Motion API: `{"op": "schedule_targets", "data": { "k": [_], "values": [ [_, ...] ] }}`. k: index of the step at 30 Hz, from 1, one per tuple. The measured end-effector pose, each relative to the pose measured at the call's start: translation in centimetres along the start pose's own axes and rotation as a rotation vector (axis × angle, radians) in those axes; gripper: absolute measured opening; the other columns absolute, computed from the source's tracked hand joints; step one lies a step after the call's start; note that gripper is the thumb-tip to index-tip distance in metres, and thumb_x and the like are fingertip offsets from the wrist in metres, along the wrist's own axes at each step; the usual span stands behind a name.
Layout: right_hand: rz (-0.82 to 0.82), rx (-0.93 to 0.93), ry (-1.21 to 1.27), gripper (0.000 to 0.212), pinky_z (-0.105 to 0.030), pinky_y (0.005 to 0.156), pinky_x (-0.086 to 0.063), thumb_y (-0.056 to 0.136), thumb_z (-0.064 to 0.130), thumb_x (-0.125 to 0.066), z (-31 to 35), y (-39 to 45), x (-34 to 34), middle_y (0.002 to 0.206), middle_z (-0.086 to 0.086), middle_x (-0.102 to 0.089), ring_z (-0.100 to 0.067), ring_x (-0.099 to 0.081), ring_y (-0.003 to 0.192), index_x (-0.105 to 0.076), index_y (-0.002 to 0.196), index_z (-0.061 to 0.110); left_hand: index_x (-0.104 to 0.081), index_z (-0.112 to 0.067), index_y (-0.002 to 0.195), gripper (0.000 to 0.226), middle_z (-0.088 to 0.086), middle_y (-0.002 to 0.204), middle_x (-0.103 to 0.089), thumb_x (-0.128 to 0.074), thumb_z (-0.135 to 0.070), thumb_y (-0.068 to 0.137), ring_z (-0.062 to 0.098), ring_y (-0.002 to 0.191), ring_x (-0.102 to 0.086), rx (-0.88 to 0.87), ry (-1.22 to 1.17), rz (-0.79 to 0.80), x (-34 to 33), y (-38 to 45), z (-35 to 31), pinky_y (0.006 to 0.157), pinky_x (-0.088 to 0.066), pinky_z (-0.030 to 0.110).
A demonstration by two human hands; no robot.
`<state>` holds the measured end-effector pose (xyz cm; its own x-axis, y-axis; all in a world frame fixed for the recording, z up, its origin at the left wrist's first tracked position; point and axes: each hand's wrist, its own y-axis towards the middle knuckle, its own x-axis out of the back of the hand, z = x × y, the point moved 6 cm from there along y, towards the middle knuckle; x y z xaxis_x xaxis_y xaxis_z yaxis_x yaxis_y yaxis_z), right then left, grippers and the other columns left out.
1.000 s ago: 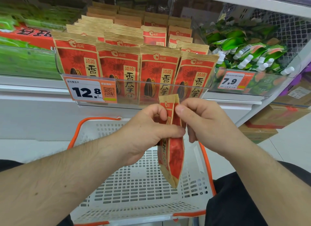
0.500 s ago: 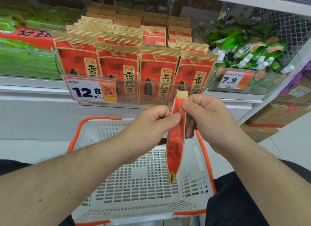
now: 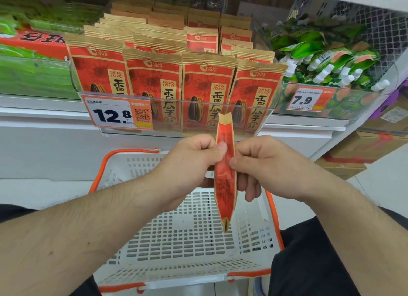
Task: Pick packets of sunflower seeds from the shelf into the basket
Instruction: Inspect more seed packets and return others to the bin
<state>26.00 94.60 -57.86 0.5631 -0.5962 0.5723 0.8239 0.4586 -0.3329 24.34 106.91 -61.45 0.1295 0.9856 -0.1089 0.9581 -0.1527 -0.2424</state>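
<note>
So both my left hand [image 3: 189,163] and right hand [image 3: 262,163] pinch one sunflower seed packet [image 3: 225,181] edge-on above the white basket [image 3: 123,163], which holds nothing I can see; rows remain at twelve o'clock.

Both hands hold one red seed packet [image 3: 225,181] edge-on & upright above the white basket [image 3: 187,236], L hand [image 3: 187,163] thumb pressed on its left face, R hand [image 3: 262,163] pinching its right side, w/ rows of packets [image 3: 205,86] on the shelf just beyond the knuckles.
</note>
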Motion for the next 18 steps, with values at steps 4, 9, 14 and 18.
{"op": "schedule_targets", "data": {
  "k": [4, 9, 14, 18],
  "values": [
    [0.122, -0.049, -0.128, 0.03, -0.037, 0.059, -0.056, 0.089, 0.026, -0.068, 0.3, -0.8, -0.3, 0.06, -0.004, -0.07, -0.02, -0.067, 0.053, -0.062, 0.065, 0.008, -0.048, -0.012, 0.072, 0.03, 0.011, 0.075, -0.063, -0.051, -0.023, 0.101, 0.019, 0.067, -0.061, 0.034, -0.076, -0.012, -0.2, 0.0, 0.4, 0.063, -0.057, 0.037],
    [0.217, -0.069, -0.19, 0.021, -0.028, 0.062, -0.06, 0.084, 0.022, -0.075, 0.4, -1.3, -0.8, 0.061, 0.004, -0.071, -0.015, -0.073, 0.063, -0.069, 0.067, 0.012, -0.056, -0.007, 0.086, 0.024, 0.013, 0.079, -0.065, -0.049, -0.023, 0.102, 0.02, 0.066, -0.062, 0.058, -0.123, -0.023, 0.0, 0.0, 0.4, 0.058, -0.057, 0.034],
    [0.203, -0.03, -0.195, 0.013, -0.025, 0.061, -0.06, 0.083, 0.006, -0.073, 0.3, -1.2, -0.9, 0.065, -0.004, -0.073, -0.016, -0.073, 0.066, -0.069, 0.071, 0.002, -0.058, -0.001, 0.083, 0.03, 0.009, 0.073, -0.066, -0.049, -0.022, 0.102, 0.019, 0.065, -0.062, 0.054, -0.127, -0.032, 0.0, -0.1, 0.6, 0.056, -0.056, 0.033],
    [0.185, -0.013, -0.156, 0.011, -0.026, 0.061, -0.06, 0.081, -0.005, -0.068, 0.2, -1.1, -0.6, 0.068, -0.009, -0.074, -0.018, -0.074, 0.068, -0.068, 0.072, 0.002, -0.061, -0.003, 0.104, 0.024, 0.005, 0.07, -0.067, -0.048, -0.023, 0.103, 0.015, 0.061, -0.063, 0.056, -0.146, -0.038, 0.0, -0.1, 0.6, 0.056, -0.057, 0.033]
  ]
}}
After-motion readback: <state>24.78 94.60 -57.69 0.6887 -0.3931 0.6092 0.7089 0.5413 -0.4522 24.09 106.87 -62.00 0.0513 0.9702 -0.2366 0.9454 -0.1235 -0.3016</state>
